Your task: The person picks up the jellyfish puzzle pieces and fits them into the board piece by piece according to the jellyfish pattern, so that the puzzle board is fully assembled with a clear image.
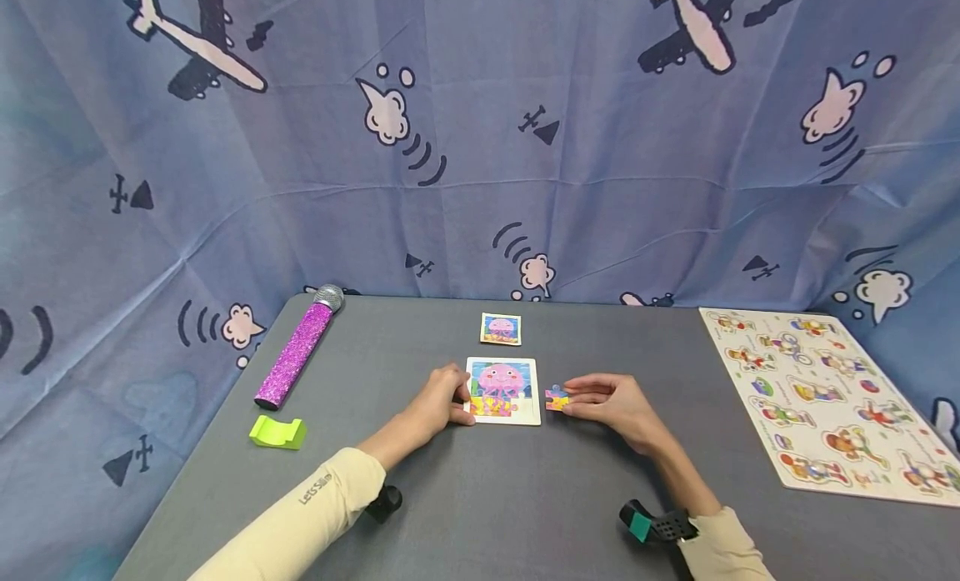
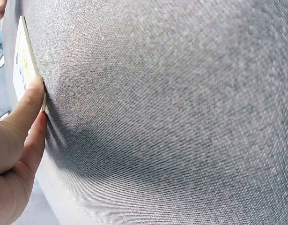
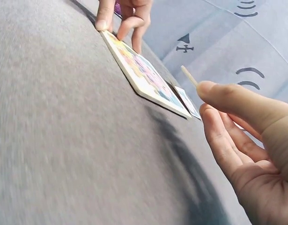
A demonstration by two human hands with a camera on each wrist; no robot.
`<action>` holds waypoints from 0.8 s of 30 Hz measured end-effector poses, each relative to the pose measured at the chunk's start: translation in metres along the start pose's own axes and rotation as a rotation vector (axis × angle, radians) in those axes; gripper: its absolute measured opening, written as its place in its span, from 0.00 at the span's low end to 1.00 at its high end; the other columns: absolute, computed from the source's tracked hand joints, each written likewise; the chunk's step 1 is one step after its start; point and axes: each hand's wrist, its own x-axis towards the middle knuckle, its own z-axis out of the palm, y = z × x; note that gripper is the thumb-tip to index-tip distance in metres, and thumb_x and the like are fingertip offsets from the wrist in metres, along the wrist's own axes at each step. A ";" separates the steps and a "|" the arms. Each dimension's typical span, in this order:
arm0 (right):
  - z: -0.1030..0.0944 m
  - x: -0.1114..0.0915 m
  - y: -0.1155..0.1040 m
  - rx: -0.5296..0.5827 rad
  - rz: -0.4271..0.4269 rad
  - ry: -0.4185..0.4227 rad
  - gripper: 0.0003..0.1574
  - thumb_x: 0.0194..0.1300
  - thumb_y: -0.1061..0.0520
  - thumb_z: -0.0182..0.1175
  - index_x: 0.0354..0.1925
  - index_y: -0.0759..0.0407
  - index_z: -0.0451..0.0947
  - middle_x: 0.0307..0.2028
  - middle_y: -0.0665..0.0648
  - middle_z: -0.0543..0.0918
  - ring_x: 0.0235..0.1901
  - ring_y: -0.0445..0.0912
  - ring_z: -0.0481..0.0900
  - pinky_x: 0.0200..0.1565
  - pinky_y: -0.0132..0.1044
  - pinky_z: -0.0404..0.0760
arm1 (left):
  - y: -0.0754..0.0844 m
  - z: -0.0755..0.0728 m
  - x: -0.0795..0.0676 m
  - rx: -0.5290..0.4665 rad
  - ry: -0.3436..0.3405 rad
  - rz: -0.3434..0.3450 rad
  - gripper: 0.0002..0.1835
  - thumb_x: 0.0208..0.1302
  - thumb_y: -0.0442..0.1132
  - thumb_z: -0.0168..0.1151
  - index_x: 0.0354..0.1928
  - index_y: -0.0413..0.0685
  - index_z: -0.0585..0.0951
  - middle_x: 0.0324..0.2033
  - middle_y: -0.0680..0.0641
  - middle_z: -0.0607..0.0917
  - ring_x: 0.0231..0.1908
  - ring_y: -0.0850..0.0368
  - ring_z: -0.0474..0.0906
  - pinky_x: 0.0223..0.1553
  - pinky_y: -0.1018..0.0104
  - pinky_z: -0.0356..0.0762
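A small jigsaw board (image 1: 528, 408) with a pink jellyfish picture lies flat mid-table, its lower right corner blank white. My left hand (image 1: 438, 402) holds the board by its lower left corner; in the left wrist view the thumb and a finger lie at the board's edge (image 2: 31, 54). To the right of the board, my right hand (image 1: 618, 408) pinches a jigsaw piece (image 1: 557, 398) coloured yellow, pink and blue. That piece (image 3: 188, 76) appears edge-on in the right wrist view, raised off the table and apart from the board. Behind the board is a small jellyfish picture card (image 1: 501, 329).
At the left lie a glittery purple microphone (image 1: 300, 348) and a lime-green curved block (image 1: 277, 432). A large board of cartoon figures (image 1: 832, 398) covers the right side of the grey table (image 1: 510, 506). Behind hangs a blue printed curtain (image 1: 472, 147).
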 end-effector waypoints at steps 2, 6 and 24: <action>0.004 0.003 0.000 0.017 -0.003 -0.010 0.28 0.51 0.68 0.70 0.50 0.80 0.74 0.45 0.73 0.81 0.37 0.41 0.85 0.40 0.32 0.82 | -0.001 0.000 0.000 -0.001 0.002 0.005 0.16 0.38 0.28 0.79 0.24 0.32 0.77 0.25 0.44 0.74 0.28 0.50 0.73 0.33 0.68 0.75; 0.013 0.009 0.000 0.038 0.003 -0.022 0.27 0.51 0.69 0.70 0.49 0.80 0.75 0.45 0.74 0.81 0.36 0.41 0.85 0.39 0.32 0.82 | -0.002 0.001 0.001 0.001 0.010 0.023 0.17 0.35 0.28 0.79 0.23 0.32 0.77 0.24 0.44 0.73 0.27 0.50 0.73 0.31 0.72 0.73; 0.042 0.025 0.004 -0.204 -0.097 -0.003 0.20 0.46 0.67 0.74 0.40 0.74 0.82 0.35 0.66 0.86 0.31 0.50 0.86 0.31 0.29 0.81 | -0.003 0.001 0.001 -0.001 0.001 0.036 0.17 0.36 0.28 0.79 0.23 0.32 0.77 0.24 0.44 0.73 0.27 0.52 0.71 0.29 0.73 0.71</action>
